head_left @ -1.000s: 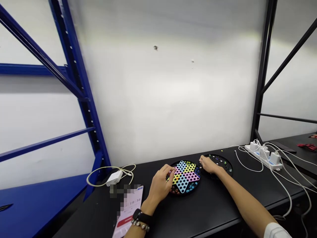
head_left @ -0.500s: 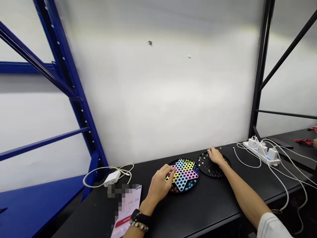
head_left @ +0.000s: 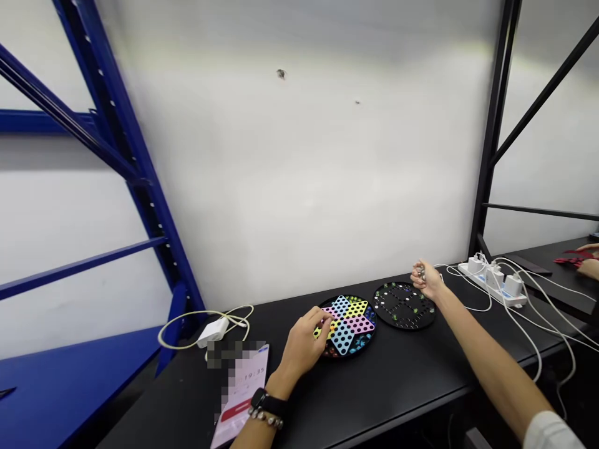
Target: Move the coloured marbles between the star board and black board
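A round Chinese checkers board [head_left: 344, 338] with a coloured star of holes lies on the black table, coloured marbles around its rim. Over its left side is my left hand [head_left: 302, 343], thumb and forefinger curled close together; whatever lies between the tips is hidden. An orange spot shows beside them. My right hand [head_left: 427, 282] is raised above the right edge of a second round black board [head_left: 405, 313], palm turned up and fingers curled around small shiny marbles [head_left: 422, 273]. White and green pieces are scattered on that black board.
A tablet [head_left: 243, 386] lies at the front left, near a white adapter [head_left: 213, 332] with a looped cable. A white power strip [head_left: 496, 287] with plugs and trailing cables stands at the right. Another person's hand [head_left: 588, 267] is at the far right edge by red fabric.
My right hand has lifted from the black board, moved right and turned palm up, showing marbles. My left hand stays at the star board. The other person's hand shows more.
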Demonstrator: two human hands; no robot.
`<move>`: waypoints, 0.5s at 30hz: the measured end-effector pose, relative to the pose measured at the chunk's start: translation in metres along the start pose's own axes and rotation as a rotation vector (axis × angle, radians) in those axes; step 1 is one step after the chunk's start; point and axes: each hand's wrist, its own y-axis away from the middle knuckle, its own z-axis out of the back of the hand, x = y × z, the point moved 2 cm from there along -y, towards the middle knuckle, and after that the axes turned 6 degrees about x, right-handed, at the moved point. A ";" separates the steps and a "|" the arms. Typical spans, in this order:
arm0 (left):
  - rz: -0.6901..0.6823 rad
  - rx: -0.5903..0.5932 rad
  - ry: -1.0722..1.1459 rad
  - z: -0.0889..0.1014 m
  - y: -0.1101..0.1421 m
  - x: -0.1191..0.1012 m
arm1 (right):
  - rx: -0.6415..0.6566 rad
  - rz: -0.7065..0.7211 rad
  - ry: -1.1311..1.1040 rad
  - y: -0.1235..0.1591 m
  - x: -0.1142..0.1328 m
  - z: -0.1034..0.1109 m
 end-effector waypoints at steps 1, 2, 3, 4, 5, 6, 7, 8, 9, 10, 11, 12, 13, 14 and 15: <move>-0.002 0.004 0.002 0.000 0.000 0.000 | -0.002 -0.008 0.015 0.005 0.002 0.010; -0.003 0.006 0.005 0.000 0.000 -0.001 | 0.000 -0.018 0.100 0.010 0.001 0.019; -0.004 0.006 0.009 0.000 0.000 -0.001 | 0.012 -0.029 0.234 0.016 -0.001 0.027; -0.003 0.003 0.013 0.000 0.000 -0.001 | 0.030 -0.031 0.376 0.022 -0.004 0.033; -0.003 0.000 0.017 0.001 0.001 -0.001 | 0.050 -0.022 0.515 0.029 -0.008 0.037; -0.001 -0.003 0.020 0.001 0.001 0.000 | 0.070 -0.009 0.651 0.035 -0.013 0.041; 0.001 -0.002 0.021 0.001 0.001 -0.001 | 0.088 0.000 0.786 0.041 -0.017 0.043; 0.003 -0.001 0.021 0.002 0.001 -0.001 | 0.106 -0.001 0.923 0.048 -0.022 0.045; 0.004 0.001 0.020 0.002 0.001 -0.001 | 0.129 -0.014 1.063 0.054 -0.026 0.046; 0.004 0.002 0.018 0.002 0.001 -0.001 | 0.158 -0.034 1.211 0.059 -0.029 0.047; 0.003 0.005 0.015 0.002 0.001 -0.001 | 0.190 -0.058 1.331 0.064 -0.032 0.048; 0.001 0.005 0.013 0.002 0.001 -0.001 | 0.216 -0.079 1.401 0.067 -0.034 0.048; -0.001 0.005 0.011 0.002 0.001 -0.001 | 0.236 -0.092 1.428 0.070 -0.035 0.048; -0.004 0.003 0.009 0.002 0.001 -0.001 | 0.249 -0.094 1.411 0.071 -0.035 0.048; -0.007 -0.001 0.006 0.002 0.001 -0.001 | 0.248 -0.083 1.346 0.071 -0.034 0.048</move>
